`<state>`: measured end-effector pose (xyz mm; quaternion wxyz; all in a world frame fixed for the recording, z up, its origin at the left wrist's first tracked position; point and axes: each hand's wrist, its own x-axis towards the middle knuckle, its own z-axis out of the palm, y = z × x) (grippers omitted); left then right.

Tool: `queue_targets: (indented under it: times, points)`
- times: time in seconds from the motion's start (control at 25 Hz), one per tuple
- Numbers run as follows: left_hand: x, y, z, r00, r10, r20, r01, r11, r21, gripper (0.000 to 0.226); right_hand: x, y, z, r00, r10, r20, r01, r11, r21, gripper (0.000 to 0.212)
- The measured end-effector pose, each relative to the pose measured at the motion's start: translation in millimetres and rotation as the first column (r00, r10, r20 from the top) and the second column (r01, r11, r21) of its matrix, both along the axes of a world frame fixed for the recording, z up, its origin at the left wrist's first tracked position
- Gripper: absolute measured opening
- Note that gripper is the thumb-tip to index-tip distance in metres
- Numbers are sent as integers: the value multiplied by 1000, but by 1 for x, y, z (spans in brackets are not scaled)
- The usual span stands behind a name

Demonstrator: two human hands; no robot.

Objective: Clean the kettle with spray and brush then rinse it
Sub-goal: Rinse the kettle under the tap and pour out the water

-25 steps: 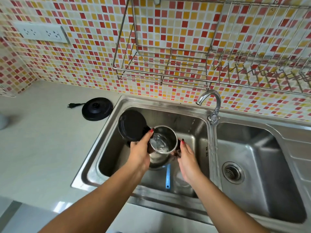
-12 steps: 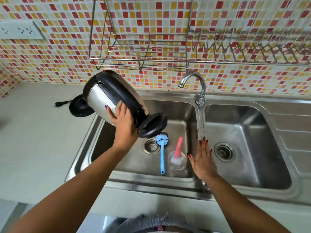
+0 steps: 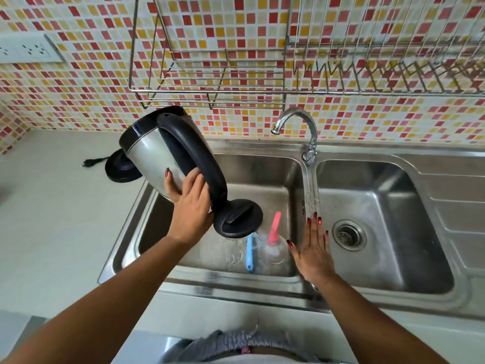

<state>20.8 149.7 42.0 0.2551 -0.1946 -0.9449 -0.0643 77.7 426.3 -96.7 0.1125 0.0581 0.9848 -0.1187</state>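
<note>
My left hand [image 3: 189, 206] grips the steel kettle [image 3: 153, 156] by its body beside the black handle, holding it tipped mouth-down over the left sink basin [image 3: 273, 177]. Its black lid [image 3: 237, 222] hangs open at the bottom, and water pours out below it. In the basin lie a blue brush [image 3: 249, 254] and a clear spray bottle [image 3: 273, 252] with a pink nozzle. My right hand [image 3: 313, 248] is flat with straight fingers over the divider between the basins, under the stream from the tap [image 3: 295, 122].
The kettle's black base [image 3: 119, 169] with its plug sits on the counter left of the sink. The right basin [image 3: 380, 222] has a drain strainer. A wire dish rack [image 3: 215, 74] hangs on the tiled wall above, and a socket strip [image 3: 29, 49] is at the far left.
Both hands held the upright kettle low in the basin a second ago. The left hand then lifted and tipped it; now the kettle sits slightly further right, and the right hand stays under the running water.
</note>
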Motion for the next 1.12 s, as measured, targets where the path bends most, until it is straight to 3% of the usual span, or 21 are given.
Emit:
queue_targets:
  times: [0.16, 0.36, 0.48, 0.56, 0.68, 0.8, 0.92, 1.0, 1.04, 1.12]
  points:
    - [-1, -2, -3, 999, -6, -36, 5, 1000, -19, 62, 1, -1, -1, 1000, -1, -4, 1, 1000, 5, 94]
    - [-8, -5, -10, 996, -3, 88, -1, 999, 50, 68, 0, -1, -3, 1000, 4, -4, -4, 999, 33, 95]
    - [-12, 0, -7, 996, 0, 88, -20, 973, 229, 51, 0, -1, -4, 1000, -2, -6, 2, 1000, 19, 94]
    - [-11, 7, 5, 988, 51, 145, -107, 905, 411, 42, 0, -1, -4, 1000, -1, -1, 1, 1000, 28, 96]
    - [-22, 1, 7, 942, 47, 334, -274, 681, 679, 44, 0, 0, -3, 1000, 6, 15, -7, 999, 36, 99]
    - [-33, -12, 7, 880, -127, 457, -427, 206, 880, 53, 0, 0, -1, 1000, -4, 13, 3, 999, 37, 99]
    - [-36, -20, -5, 848, -263, 460, -513, -193, 836, 32, -2, -8, 2, 999, -31, -16, 31, 999, 13, 101]
    - [-41, -31, -23, 836, -314, 450, -547, -415, 727, 41, -8, -28, 16, 993, -11, -122, 5, 998, -56, 90]
    - [-43, -37, -31, 830, -344, 439, -557, -496, 666, 39, -12, -42, 26, 985, 0, -174, -23, 991, -131, 78]
    - [-43, -51, -53, 789, -408, 459, -613, -561, 556, 22, -23, -78, 46, 970, 10, -243, -91, 941, -326, 64]
